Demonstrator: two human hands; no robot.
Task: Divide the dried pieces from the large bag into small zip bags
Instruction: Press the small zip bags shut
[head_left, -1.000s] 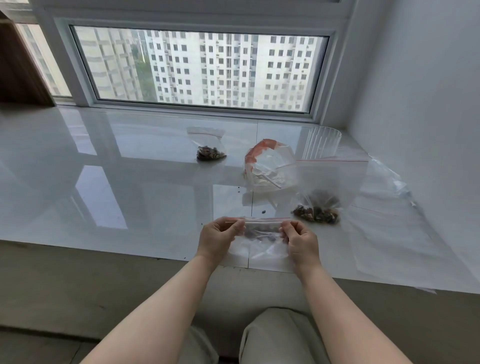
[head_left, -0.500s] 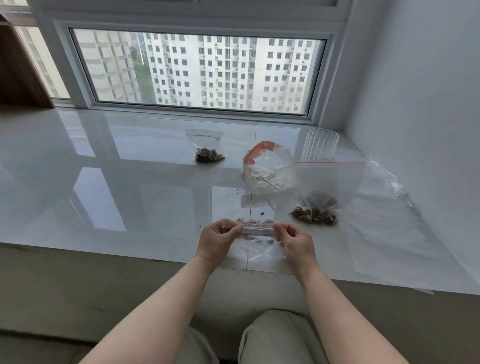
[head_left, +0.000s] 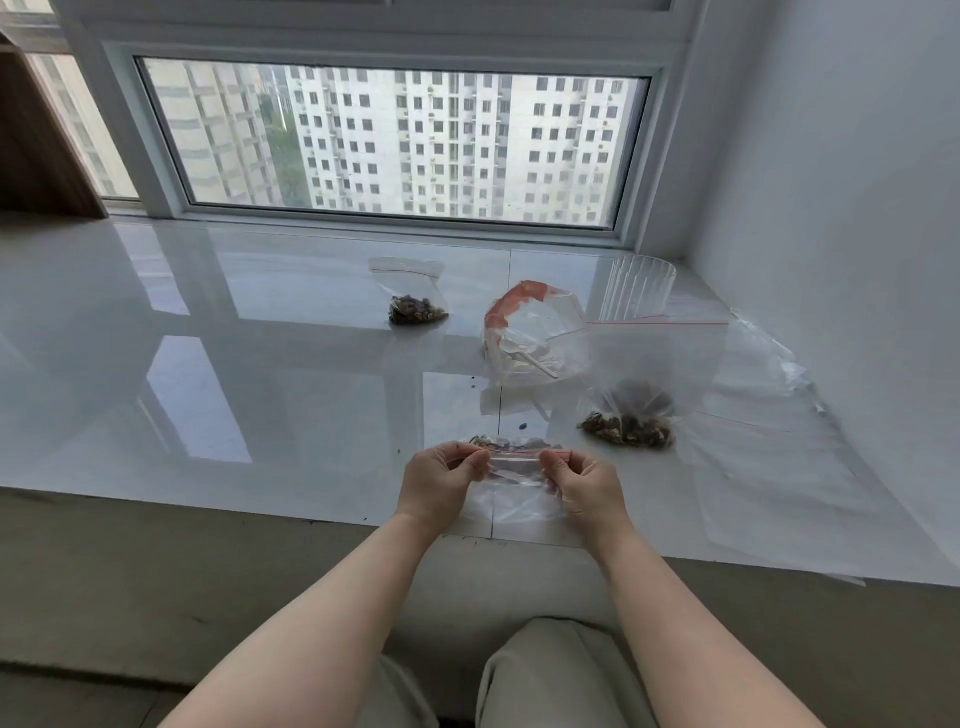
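Both forearms are reaching in from the bottom edge, cut off by the frame above the elbows. The left hand (head_left: 441, 480) and right hand (head_left: 589, 491) are pinching the two ends of the red zip strip of a small zip bag (head_left: 514, 488), holding it just above the near edge of the white sill (head_left: 260, 415). The fingertips are curling behind the plastic and are partly hidden; whether the strip is sealed cannot be told. A few dark pieces are showing at the bag's top, blurred.

Beyond, to the right, the large bag (head_left: 654, 364) is standing with dried pieces (head_left: 626, 430) heaped at its bottom. Flat clear sheets (head_left: 779, 467) are lying further right, their edges hard to trace against the sill. Behind, a crumpled bag with a red band (head_left: 535, 338) is holding pale contents that cannot be identified. A ribbed clear cup (head_left: 641, 291) is standing partly behind the large bag. A filled small bag (head_left: 415, 296) is resting apart, to the left. The window (head_left: 395, 140) is showing tower blocks.
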